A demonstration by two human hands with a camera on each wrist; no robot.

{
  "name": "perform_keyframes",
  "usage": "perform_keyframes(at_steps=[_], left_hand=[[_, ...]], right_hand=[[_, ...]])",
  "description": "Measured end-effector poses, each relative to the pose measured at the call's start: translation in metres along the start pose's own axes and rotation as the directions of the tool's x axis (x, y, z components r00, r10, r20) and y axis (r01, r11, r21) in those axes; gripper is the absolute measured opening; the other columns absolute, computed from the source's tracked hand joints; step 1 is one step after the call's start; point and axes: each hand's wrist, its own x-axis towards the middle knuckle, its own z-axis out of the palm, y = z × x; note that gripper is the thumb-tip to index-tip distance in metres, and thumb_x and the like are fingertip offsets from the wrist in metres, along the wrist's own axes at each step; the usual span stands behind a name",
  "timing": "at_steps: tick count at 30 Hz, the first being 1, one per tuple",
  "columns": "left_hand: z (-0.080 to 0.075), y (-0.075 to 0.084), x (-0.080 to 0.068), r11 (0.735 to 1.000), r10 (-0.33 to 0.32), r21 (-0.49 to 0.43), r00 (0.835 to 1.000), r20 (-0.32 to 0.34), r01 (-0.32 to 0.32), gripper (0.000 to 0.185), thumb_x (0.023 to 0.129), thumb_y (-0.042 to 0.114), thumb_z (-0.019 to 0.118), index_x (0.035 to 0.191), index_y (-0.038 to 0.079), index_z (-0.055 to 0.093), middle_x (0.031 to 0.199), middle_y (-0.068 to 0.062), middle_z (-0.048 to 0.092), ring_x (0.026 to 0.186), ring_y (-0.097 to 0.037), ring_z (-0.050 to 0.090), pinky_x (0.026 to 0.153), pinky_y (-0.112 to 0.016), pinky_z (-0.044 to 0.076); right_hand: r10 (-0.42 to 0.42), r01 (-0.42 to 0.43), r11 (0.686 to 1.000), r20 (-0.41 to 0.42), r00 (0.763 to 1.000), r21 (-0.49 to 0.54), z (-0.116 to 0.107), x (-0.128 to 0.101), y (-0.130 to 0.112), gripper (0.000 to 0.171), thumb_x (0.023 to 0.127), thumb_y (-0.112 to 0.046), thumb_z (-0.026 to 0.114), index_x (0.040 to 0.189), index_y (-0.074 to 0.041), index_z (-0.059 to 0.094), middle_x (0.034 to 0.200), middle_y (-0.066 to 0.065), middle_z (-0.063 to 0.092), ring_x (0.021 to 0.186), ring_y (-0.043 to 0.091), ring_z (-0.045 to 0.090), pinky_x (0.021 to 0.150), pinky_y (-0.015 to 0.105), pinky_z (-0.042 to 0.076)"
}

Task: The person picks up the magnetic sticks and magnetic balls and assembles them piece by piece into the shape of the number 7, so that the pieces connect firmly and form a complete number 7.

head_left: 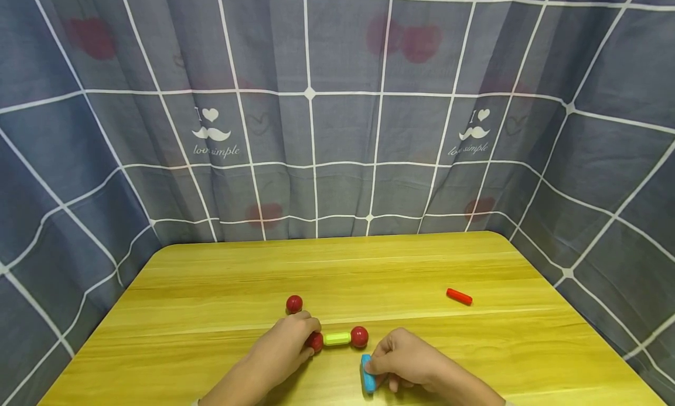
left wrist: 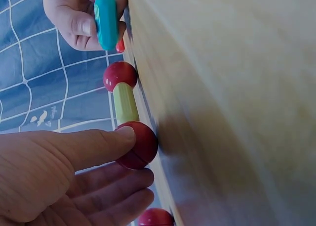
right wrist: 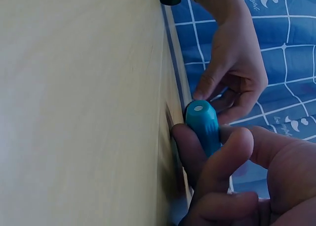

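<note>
Two bare hands rested at the near edge of a yellow wooden tabletop point(head_left: 211, 289). At the person's right, the right hand point(head_left: 408, 359) was closed round a short blue rod point(head_left: 367, 374), thumb and curled fingers pinching it; the rod lay on the wood, pointing away from the person. The right wrist view showed its rounded end with a pale dot, fingers wrapped along its sides.

Just to the left, the left hand point(head_left: 285, 350) held a red ball point(head_left: 316, 341), thumb on top and fingers curled beneath, as the left wrist view showed. That ball touched one end of a yellow-green rod point(head_left: 337, 338), and a second red ball point(head_left: 359, 336) sat on the rod's other end, forming a short row lying across the tabletop. The blue rod's far end lay just beside this second ball.

Another red ball point(head_left: 294, 303) stood alone just beyond the left hand. A red rod point(head_left: 459, 296) lay well apart, toward the right. A grey-blue curtain point(head_left: 337, 130) with white grid lines hung behind the tabletop.
</note>
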Motion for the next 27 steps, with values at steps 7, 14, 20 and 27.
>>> perform_keyframes(at_steps=[7,14,20,27], left_hand=[[0.0002,0.0007,-0.0002,1.0,0.0,-0.009,1.0,0.0,0.0,0.022,0.076,0.004,0.083,0.084,0.011,0.064,0.079,0.006,0.054,0.071,-0.004,0.05,0.064,-0.02,0.049],[0.0011,0.0019,0.0002,1.0,-0.001,-0.015,1.0,0.015,0.001,0.021,0.076,0.004,0.083,0.085,0.01,0.065,0.081,0.005,0.055,0.073,-0.004,0.052,0.064,-0.02,0.05],[0.0015,0.0022,0.0003,1.0,0.005,-0.013,1.0,0.012,-0.005,0.021,0.076,0.003,0.082,0.085,0.01,0.064,0.081,0.005,0.055,0.072,-0.004,0.052,0.064,-0.02,0.05],[0.0009,0.0041,-0.0005,1.0,0.003,-0.022,1.0,0.021,-0.002,0.02,0.076,0.005,0.082,0.086,0.009,0.065,0.081,0.005,0.056,0.071,-0.003,0.051,0.063,-0.019,0.05]], right_hand=[[-0.004,0.002,0.999,0.033,0.999,0.044,0.0006,0.0053,-0.0008,0.029,0.089,-0.02,0.07,0.079,0.008,0.069,0.072,0.014,0.069,0.042,0.0,0.047,0.036,0.014,0.026],[0.028,-0.025,0.997,-0.034,0.999,0.068,0.0006,0.0083,0.0006,0.026,0.088,-0.018,0.07,0.076,0.005,0.07,0.073,0.016,0.07,0.042,0.0,0.048,0.036,0.013,0.028],[0.029,-0.026,0.997,-0.043,0.999,0.079,0.0013,0.0088,0.0004,0.024,0.087,-0.016,0.07,0.077,0.005,0.07,0.073,0.018,0.07,0.042,-0.001,0.048,0.036,0.012,0.028],[0.026,-0.023,0.998,-0.062,0.998,0.052,0.0018,0.0082,-0.0003,0.022,0.087,-0.017,0.071,0.078,0.003,0.071,0.073,0.017,0.07,0.041,0.0,0.048,0.036,0.013,0.029]])
